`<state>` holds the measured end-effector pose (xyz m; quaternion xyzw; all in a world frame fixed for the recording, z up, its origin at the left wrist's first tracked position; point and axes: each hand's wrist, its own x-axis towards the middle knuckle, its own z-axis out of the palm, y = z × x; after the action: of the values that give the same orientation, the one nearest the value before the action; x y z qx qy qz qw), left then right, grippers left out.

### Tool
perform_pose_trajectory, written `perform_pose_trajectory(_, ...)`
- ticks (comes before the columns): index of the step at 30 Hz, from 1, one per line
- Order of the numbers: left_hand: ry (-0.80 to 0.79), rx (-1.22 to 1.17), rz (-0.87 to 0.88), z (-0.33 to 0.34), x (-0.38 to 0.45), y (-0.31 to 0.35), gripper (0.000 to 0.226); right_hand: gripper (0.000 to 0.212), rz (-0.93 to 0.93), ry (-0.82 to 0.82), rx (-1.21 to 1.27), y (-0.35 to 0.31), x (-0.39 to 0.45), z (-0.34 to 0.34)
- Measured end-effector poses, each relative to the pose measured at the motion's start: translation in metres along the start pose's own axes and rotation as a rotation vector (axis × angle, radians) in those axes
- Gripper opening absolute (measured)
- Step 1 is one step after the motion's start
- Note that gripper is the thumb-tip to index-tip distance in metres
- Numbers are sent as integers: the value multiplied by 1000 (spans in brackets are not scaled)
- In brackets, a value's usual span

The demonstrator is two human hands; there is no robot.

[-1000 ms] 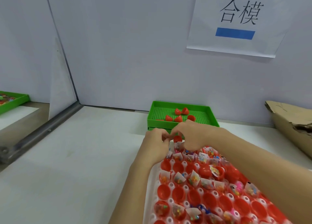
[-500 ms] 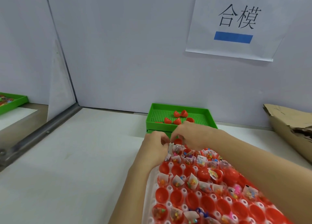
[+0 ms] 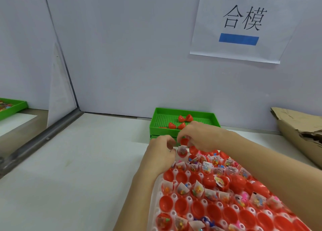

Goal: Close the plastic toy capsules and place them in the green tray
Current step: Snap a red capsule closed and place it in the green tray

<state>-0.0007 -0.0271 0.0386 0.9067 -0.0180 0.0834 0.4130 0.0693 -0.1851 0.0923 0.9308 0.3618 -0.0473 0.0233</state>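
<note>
White table, capsule half-hidden

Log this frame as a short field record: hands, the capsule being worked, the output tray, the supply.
left hand: pinches the filled red capsule half
right hand: holds a red plastic cap just above it
capsule state: not yet closed
green perforated plastic tray: holds several closed red capsules
white moulded holder: rows of open red halves, many with toy packets

White partition walls with a paper sign enclose a white tabletop.
</note>
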Motion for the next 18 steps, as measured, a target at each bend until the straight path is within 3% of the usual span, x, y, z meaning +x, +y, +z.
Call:
perform_pose_trajectory(6, -27, -168, 43, -6, -3, 11, 60, 27, 66, 124, 134, 10, -12, -12)
perform_pose_trajectory(18, 157, -445, 235, -4, -23, 66, 26, 23, 125, 452, 457, 4, -91, -19)
